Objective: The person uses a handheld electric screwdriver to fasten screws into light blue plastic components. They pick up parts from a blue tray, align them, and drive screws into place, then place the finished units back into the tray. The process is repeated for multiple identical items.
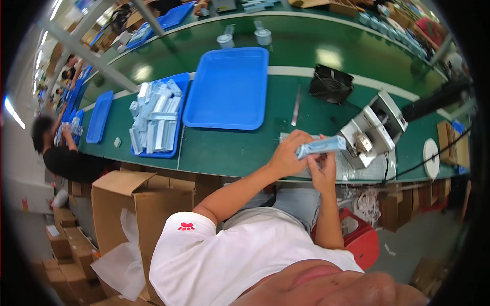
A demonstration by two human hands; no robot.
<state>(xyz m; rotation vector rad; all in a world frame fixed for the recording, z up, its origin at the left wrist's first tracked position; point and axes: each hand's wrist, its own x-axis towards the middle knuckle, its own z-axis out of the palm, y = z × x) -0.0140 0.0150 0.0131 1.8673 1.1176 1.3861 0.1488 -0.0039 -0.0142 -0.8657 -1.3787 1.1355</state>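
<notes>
Nearest the lens is your white-sleeved left shoulder, with both forearms rising from it to the grip. You hold one slim pale-blue carton [321, 146] crosswise above the near edge of the green conveyor table [240, 148]. Your left hand [288, 153] is clenched around the carton's left end. Your right hand [322, 171] pinches it from below near the middle; whether those fingers are working a flap I cannot tell.

Just right of the grip, almost touching the carton's free end, stands a small grey-white benchtop machine [375, 127]. Beneath the grip lies a clear plastic sheet.

Left of the grip, well apart, a blue tray [155, 120] is heaped with similar pale cartons. Between that tray and your hands, slightly farther out, a second blue tray [229, 89] sits empty.

Judgement on progress: one carton is in hand and appears not yet finished. The heaped tray suggests most of the batch remains, and the empty tray suggests little or nothing has been set down as complete. This reading is uncertain, since the pictures do not show which tray feeds and which receives.

Farther left, another person [56, 148] works at the same table.
</notes>
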